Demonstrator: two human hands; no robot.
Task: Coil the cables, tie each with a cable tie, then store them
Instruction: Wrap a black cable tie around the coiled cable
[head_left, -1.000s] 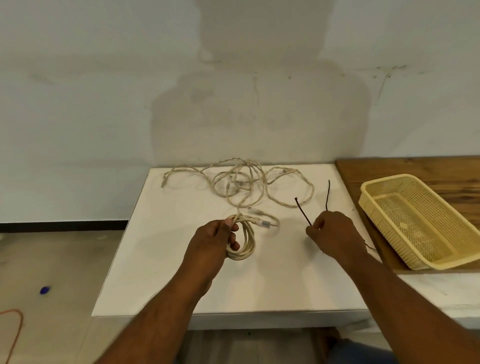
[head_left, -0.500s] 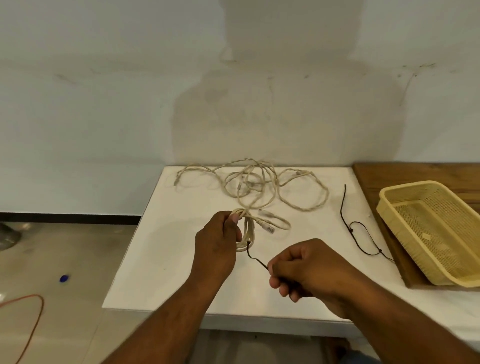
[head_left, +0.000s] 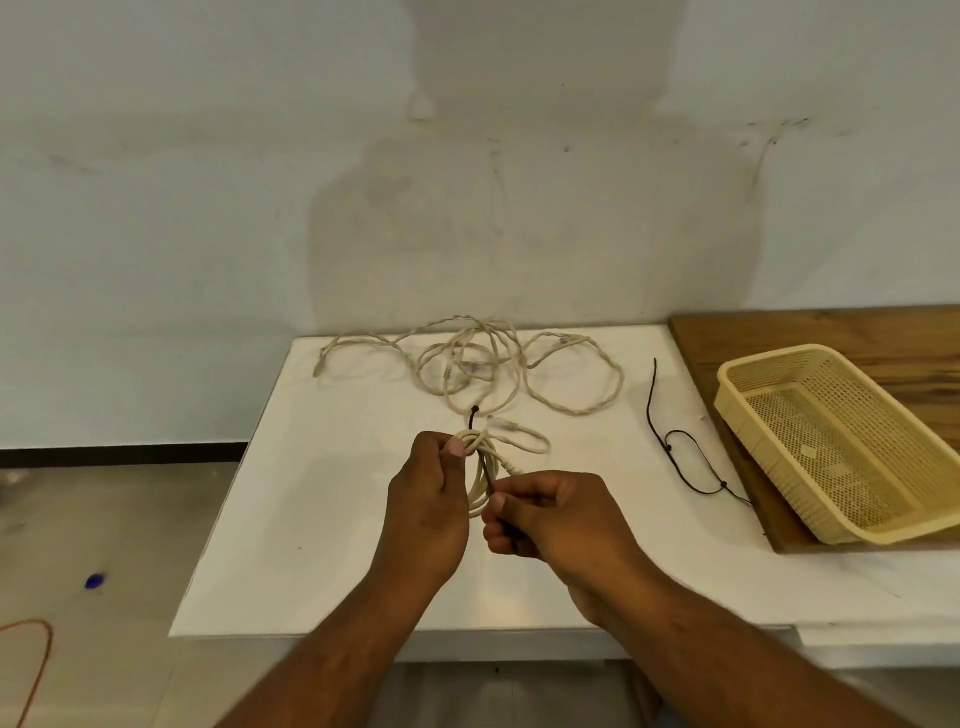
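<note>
My left hand (head_left: 428, 512) pinches the top of a small coil of cream cable (head_left: 480, 480) above the white table (head_left: 332, 519). My right hand (head_left: 558, 514) grips the lower end of a thin dark cable tie (head_left: 488, 475), which runs up through the coil; its tip pokes out above my left thumb. A loose tangle of cream cables (head_left: 478, 364) lies at the back of the table. More dark ties (head_left: 675, 447) lie to the right. A yellow mesh basket (head_left: 841, 441) sits empty at the far right.
The basket rests on a wooden board (head_left: 831, 338) next to the white table. A grey wall stands right behind the table. On the floor to the left lie an orange cord (head_left: 36, 654) and a small blue object (head_left: 94, 580).
My right hand carried a dark tie from the right side over to the coil and pushed it up through the coil. The left hand kept hold of the coil.
</note>
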